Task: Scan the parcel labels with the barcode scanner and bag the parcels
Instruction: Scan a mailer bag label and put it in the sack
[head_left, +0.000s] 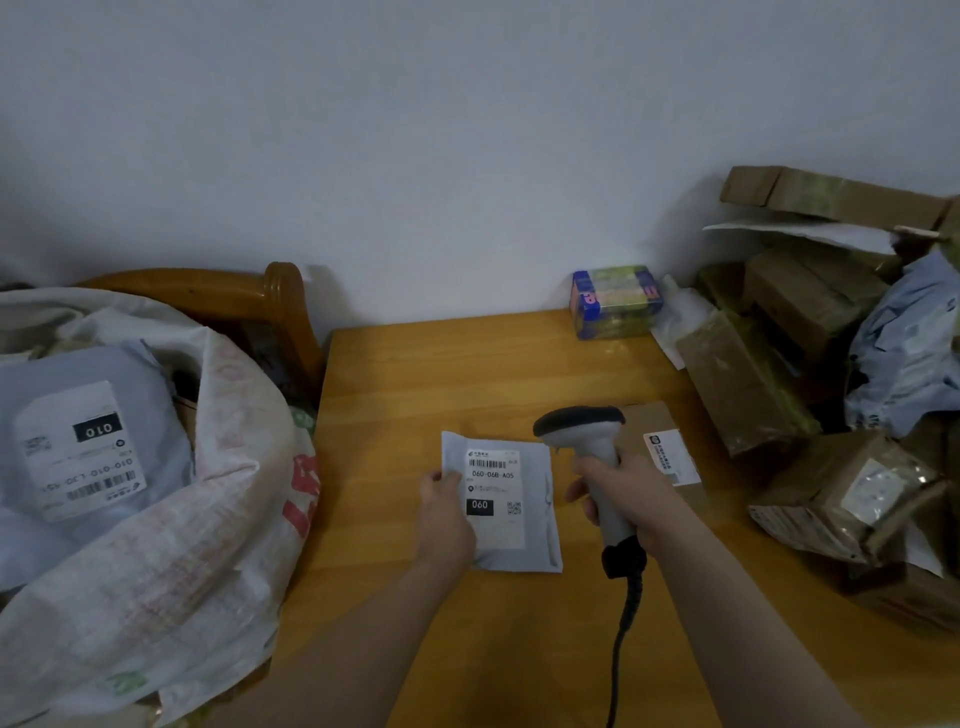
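Grey plastic parcel lies flat on the wooden table, and I see the left hand pinching its left edge. Now the right hand wraps the barcode scanner, its head hovering beside the parcel's top-right corner.

You had a dim, flat view with a cool grey cast over the wall. Soft shadows lay on it beside the boxes and the chair back. A faint sheen showed on the desk. The edges bowed and blurred, and only the centre label was readable.
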